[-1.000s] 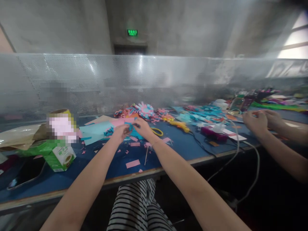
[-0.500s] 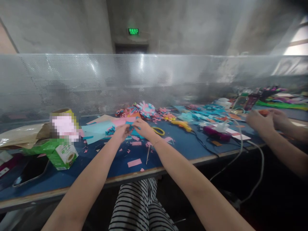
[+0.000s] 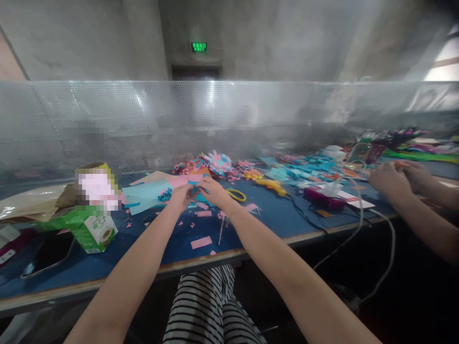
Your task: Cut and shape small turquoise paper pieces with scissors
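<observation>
Both my hands meet over the blue table (image 3: 265, 220). My left hand (image 3: 182, 195) pinches a small piece of blue paper (image 3: 194, 183) from the left, and my right hand (image 3: 212, 191) has its fingers closed on the same piece. Light blue sheets (image 3: 143, 193) and a pink sheet (image 3: 177, 181) lie behind and left of my hands. A yellow-handled tool (image 3: 236, 195) rests just right of my right hand. Pink scraps (image 3: 201, 242) and a thin stick (image 3: 221, 231) are nearer the table's front edge.
Paper flowers (image 3: 218, 164) are piled at the back. On the right lie a yellow glue gun (image 3: 271, 186) with a black cord, a purple power strip (image 3: 323, 199) and another person's hands (image 3: 398, 179). A green box (image 3: 95, 229) and phone (image 3: 50, 253) are left.
The other person's hands at the right have shifted slightly. My own hands hold almost the same position.
</observation>
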Demonstrator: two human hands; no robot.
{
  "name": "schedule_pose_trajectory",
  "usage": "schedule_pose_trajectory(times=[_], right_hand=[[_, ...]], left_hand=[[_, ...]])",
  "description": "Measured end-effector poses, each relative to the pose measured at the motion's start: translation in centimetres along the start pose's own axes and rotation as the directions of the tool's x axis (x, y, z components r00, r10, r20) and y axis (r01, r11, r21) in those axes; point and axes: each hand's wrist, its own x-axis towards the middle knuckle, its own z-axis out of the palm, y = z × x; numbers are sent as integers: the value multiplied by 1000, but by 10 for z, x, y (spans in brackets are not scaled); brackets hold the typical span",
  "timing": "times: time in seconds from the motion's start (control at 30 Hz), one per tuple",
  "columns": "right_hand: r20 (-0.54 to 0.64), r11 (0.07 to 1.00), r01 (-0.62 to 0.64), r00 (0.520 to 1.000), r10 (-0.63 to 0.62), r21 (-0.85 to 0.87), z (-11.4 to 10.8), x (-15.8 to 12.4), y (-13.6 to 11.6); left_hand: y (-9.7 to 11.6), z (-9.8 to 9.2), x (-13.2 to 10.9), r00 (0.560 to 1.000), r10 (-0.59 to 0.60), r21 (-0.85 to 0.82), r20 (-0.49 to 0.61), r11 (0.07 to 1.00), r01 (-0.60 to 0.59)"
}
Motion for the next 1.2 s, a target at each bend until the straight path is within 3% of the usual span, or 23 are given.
schedule_pose_trajectory(times=[0.43,0.67,0.8,0.87,0.9,0.97,1.03,1.1,1.2], right_hand=[[62,999,47,997,-46,-25,1,-1,5],[95,1000,3,995,-4,14,-3,-1,0],[5,983,-125,992,125,136,-2,1,-5],[-66,923,-288,947,314,257,1,3,-6],[-80,860,-382,899,431,338,3,4,-7],[-30,677,-537,772,635,504,7,7,-9],[83,503,-618,676,732,605,9,8,-11],[170,425,-646,653,738,634,8,10,-13],[203,434,-651,670,714,623,4,10,-15]], left_hand=[[2,0,0,998,-62,-78,-33,995,60],[0,-1,1,999,-45,-79,-2,996,44],[0,0,1,1000,-6,-87,5,996,6],[1,1,0,1000,19,-101,2,995,-19],[1,2,0,1000,30,-104,2,994,-30],[1,3,-1,999,50,-95,12,994,-49],[0,3,0,997,65,-66,33,996,-62],[-2,2,1,995,81,-34,62,996,-79],[-4,1,2,990,109,-8,92,994,-109]])
